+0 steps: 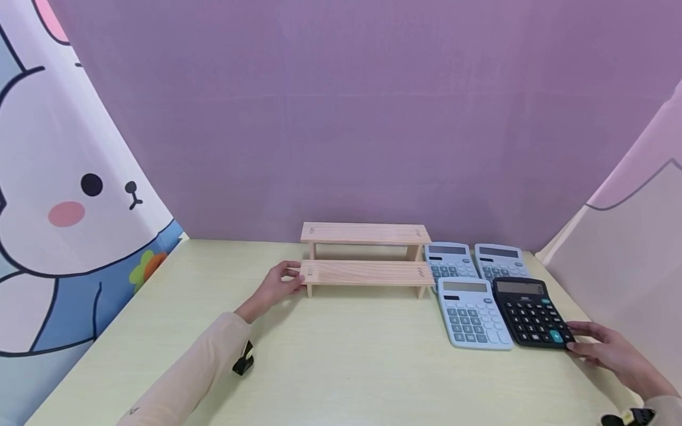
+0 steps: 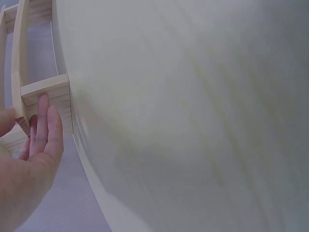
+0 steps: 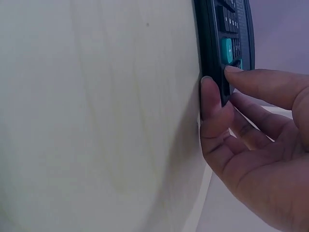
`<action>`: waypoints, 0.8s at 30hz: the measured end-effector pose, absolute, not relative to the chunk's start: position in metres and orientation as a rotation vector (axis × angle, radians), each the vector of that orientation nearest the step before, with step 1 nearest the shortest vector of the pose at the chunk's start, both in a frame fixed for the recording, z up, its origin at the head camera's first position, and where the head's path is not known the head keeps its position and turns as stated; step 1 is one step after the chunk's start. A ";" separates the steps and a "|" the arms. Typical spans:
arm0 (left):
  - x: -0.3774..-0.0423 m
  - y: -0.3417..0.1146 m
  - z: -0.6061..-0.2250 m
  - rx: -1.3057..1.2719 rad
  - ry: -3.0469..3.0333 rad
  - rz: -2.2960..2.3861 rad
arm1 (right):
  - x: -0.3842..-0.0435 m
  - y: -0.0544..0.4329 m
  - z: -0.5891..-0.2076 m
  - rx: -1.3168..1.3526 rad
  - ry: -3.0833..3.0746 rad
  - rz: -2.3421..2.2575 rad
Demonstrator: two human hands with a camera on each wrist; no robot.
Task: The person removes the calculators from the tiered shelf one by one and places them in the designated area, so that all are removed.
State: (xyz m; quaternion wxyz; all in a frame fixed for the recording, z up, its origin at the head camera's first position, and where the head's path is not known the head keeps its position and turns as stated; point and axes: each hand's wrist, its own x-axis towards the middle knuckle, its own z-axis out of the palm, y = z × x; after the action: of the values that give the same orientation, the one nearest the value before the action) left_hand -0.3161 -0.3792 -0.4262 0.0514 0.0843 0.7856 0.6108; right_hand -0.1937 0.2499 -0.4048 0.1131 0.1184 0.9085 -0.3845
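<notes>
A two-step wooden rack [image 1: 367, 273] stands toward the back of the table. My left hand [image 1: 277, 283] grips the left end of its lower step; in the left wrist view the thumb lies at the board's edge and the fingers [image 2: 48, 130] reach beneath it. At the right, a black calculator [image 1: 533, 313] lies face up with a teal key. My right hand [image 1: 607, 352] pinches its lower right corner, thumb on top, as the right wrist view also shows. A light blue calculator [image 1: 474, 316] lies directly left of the black one.
Two more light blue calculators, one [image 1: 452, 260] beside the rack and another [image 1: 499, 260] to its right, lie behind the front pair. A purple cloth [image 1: 373, 118] hangs behind the pale table [image 1: 346, 361]. Printed cloths border both sides.
</notes>
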 end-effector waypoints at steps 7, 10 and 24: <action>-0.316 -0.379 -0.426 0.272 2.389 1.856 | -0.190 0.254 -0.406 0.299 2.672 -1.159; -0.316 -0.379 -0.426 0.278 2.391 1.856 | -0.189 0.254 -0.406 0.287 2.682 -1.159; -0.309 -0.403 -0.425 0.421 2.386 1.719 | -0.191 0.244 -0.395 0.271 2.714 -1.115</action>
State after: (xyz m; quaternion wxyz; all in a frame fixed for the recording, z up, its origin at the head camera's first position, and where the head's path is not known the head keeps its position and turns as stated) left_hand -0.3090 -0.4033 -0.4254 0.0854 0.1411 0.8002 0.5766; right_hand -0.1913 0.2443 -0.3954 0.0974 0.0916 0.9167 -0.3765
